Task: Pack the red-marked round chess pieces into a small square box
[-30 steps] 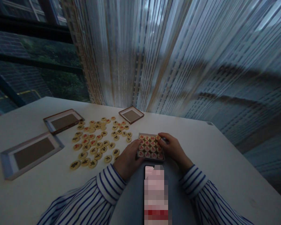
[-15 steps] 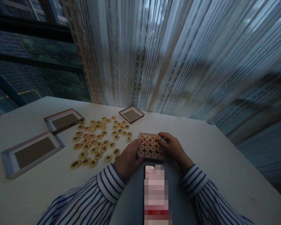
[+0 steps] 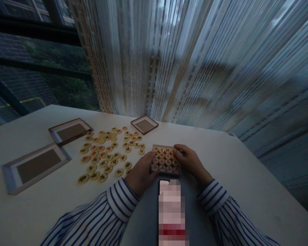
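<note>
A small shallow box (image 3: 166,173) sits on the table in front of me, filled with rows of round Chinese chess pieces (image 3: 161,161) marked in red. My left hand (image 3: 142,171) grips the box's left side, its thumb near the front left corner and a finger over the left edge. On the other side, my right hand (image 3: 190,159) holds the upper right edge, with fingertips over the corner piece, which is partly covered. Left of the box, many loose Chinese chess pieces (image 3: 108,169) with black or red characters are scattered; some lie close to my left hand.
Two open box parts, a brown-rimmed tray (image 3: 70,131) and a larger pale tray (image 3: 36,165), lie at the left. Another small tray (image 3: 144,125) is near the back edge. A phone (image 3: 164,186) with a blurred screen is just below the box. String curtains (image 3: 143,61) hang behind the table.
My right fingertips now cover more of the corner piece in the box. My left hand, the box and the loose pieces show no clear movement.
</note>
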Demonstrator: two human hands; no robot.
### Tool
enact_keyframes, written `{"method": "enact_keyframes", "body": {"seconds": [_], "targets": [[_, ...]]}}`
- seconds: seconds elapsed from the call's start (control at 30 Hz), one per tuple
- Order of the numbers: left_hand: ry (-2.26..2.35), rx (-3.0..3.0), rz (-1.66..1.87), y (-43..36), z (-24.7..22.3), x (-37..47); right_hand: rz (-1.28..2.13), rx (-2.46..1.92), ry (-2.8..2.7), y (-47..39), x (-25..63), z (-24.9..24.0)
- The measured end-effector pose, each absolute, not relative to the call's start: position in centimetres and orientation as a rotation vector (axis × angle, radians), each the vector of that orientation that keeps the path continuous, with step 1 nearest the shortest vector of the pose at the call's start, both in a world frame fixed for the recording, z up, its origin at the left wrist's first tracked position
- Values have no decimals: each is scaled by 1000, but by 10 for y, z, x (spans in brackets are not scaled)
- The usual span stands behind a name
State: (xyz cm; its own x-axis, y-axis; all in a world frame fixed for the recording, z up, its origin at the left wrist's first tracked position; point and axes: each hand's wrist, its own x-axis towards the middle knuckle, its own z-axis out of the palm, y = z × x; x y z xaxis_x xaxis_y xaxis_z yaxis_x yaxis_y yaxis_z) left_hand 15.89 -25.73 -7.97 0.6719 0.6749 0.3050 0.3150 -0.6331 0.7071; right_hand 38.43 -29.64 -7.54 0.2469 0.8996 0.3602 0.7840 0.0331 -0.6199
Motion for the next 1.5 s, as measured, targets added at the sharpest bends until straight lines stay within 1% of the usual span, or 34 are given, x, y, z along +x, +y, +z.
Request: {"method": "enact_keyframes", "body": {"seconds": [0.5, 0.57, 0.67, 0.8, 0.93, 1.1, 1.5], "targets": [[756, 2299, 795, -255, -83, 159, 244, -1869, -1393, -301, 384, -69], [793, 2339, 811, -255, -82, 159, 174, -1834, -1463, -304, 384, -66], [871, 2438, 849, -257, -74, 161, -17, -1818, -1698, -313, 382, -59], [826, 2606, 907, -258, -58, 172, -282, -1953, -1976, -327, 376, -49], [763, 2759, 813, -254, -45, 194, -403, -2019, -2098, -334, 372, -45], [774, 2749, 679, -244, -38, 219, -409, -2055, -2127, -335, 372, -45], [809, 2820, 521, -237, -40, 228, -454, -2058, -2182, -334, 370, -42]]}}
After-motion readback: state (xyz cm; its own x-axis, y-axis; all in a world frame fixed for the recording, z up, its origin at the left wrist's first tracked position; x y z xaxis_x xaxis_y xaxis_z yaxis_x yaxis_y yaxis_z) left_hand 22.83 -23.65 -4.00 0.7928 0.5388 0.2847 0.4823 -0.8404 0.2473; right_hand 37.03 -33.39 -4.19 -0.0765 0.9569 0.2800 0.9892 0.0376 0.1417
